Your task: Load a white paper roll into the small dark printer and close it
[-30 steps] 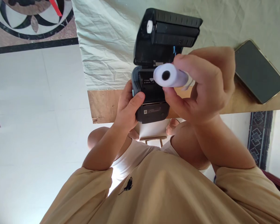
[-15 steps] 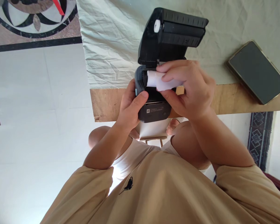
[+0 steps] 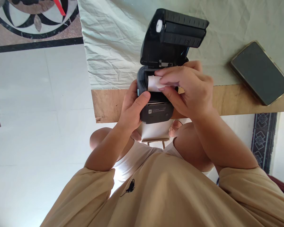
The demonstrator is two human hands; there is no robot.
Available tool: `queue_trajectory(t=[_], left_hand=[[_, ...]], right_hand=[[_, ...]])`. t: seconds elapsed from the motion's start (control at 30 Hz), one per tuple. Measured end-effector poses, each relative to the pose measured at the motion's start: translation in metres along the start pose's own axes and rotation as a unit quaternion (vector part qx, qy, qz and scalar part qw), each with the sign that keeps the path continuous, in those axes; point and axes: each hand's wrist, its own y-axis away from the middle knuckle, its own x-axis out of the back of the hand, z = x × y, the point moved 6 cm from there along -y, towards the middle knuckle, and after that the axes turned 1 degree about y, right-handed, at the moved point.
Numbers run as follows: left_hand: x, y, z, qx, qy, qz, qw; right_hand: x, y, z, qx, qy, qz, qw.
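Right hand [image 3: 191, 86]: thumb and fingers pinching white roll [image 3: 153, 83], gap about roll-wide. Roll lies in bay of black printer-like device [image 3: 157, 113]; its right end hidden from me. Left hand [image 3: 133, 105] clasps device's left side, thumb on rim, other fingers mostly out of sight. My worries: roll could lodge crooked if right fingers release unevenly; device could tip if left grip slackens; raised lid [image 3: 172, 34] could drop if knocked. Farther out: wooden board [image 3: 229, 101], pale cloth [image 3: 109, 47], phone [image 3: 261, 72] at right, well apart.
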Motion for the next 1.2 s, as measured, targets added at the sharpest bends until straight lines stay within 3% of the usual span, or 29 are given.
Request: queue_trajectory(t=[0.43, 0.73, 1.2], left_hand=[[-0.001, -0.001, 0.001, -0.028, -0.004, -0.017, 0.999], [0.004, -0.001, -0.004, 0.015, -0.037, 0.011, 0.999], [0.002, -0.002, -0.003, -0.006, -0.013, -0.016, 1.0]], right_hand=[[0.008, 0.001, -0.006, 0.069, -0.026, 0.034, 0.997], [0.004, 0.003, -0.01, 0.068, -0.093, -0.026, 0.993], [0.01, 0.002, -0.009, 0.057, -0.071, 0.037, 0.995]])
